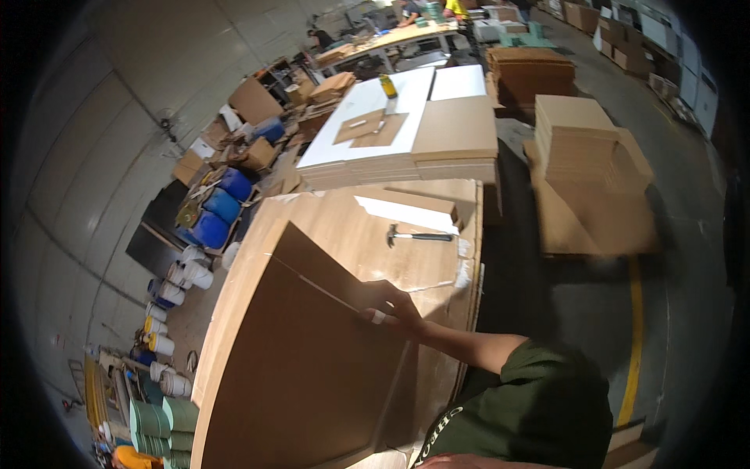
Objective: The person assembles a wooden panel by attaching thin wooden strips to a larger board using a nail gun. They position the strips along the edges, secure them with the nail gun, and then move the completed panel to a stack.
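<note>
A large flat brown panel (312, 367) stands tilted up over a wood-grain worktop, a thin pale line running across its upper part. My right hand (391, 306) is closed on the panel's upper right edge, fingers bent, with a white wrap on one digit. The arm in a dark green sleeve reaches in from the lower right. My left hand does not show; only a strip of skin appears at the bottom edge. Beyond the panel, a claw hammer (422, 236) with a dark handle lies on the worktop (328, 211), near a long box-like piece with a white side (406, 209).
Past the worktop sit stacked white and brown boards (457, 129) bearing a yellow bottle (388, 86) and brown pieces. Cardboard stacks (574, 133) stand on the right. Blue drums (211, 228) and white buckets (197, 273) line the left. People are at a far bench (391, 37).
</note>
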A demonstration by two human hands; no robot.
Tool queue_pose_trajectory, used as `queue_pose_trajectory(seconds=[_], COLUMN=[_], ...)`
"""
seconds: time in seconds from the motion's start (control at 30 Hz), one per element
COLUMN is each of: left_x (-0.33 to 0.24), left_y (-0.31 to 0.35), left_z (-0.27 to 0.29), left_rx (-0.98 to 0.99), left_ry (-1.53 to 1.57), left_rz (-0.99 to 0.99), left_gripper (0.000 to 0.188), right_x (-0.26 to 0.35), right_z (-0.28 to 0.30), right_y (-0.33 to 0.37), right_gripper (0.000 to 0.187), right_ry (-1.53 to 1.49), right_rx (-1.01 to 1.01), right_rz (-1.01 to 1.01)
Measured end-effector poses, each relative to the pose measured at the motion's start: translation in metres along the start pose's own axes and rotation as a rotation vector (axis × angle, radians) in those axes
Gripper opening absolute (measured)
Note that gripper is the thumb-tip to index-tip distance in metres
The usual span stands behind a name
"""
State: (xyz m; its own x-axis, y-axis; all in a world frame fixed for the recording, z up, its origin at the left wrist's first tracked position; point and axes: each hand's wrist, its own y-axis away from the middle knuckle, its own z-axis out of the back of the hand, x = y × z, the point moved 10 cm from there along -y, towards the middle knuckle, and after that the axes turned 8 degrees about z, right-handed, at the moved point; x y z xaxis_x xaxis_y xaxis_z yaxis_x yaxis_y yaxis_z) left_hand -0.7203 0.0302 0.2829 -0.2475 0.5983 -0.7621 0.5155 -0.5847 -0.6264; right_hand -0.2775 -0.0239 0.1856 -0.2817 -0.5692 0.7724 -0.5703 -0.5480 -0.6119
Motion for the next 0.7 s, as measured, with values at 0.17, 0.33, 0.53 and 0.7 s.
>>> queue_pose_trajectory(seconds=[0.17,0.33,0.53,0.7], left_x=[0.043,0.083,0.098,0.085], left_y=[0.034,0.068,0.143,0.193], left_z=[-0.005,0.002,-0.02,-0.041], left_rx=[0.09,0.153,0.272,0.329], left_ry=[0.011,0.037,0.039,0.076], left_rz=[0.145,0.312,0.495,0.595], left_gripper=[0.033,0.032,0.031,0.031], right_x=[-0.074,-0.102,-0.14,-0.046], right_z=[0.008,-0.005,0.027,0.12], right_y=[0.028,0.044,0.071,0.075], right_gripper=[0.056,0.063,0.046,0.056], right_ry=[0.199,-0.312,-0.103,0.151], right_rx=[0.212,0.11,0.044,0.105], right_rz=[-0.11,-0.245,-0.277,-0.276])
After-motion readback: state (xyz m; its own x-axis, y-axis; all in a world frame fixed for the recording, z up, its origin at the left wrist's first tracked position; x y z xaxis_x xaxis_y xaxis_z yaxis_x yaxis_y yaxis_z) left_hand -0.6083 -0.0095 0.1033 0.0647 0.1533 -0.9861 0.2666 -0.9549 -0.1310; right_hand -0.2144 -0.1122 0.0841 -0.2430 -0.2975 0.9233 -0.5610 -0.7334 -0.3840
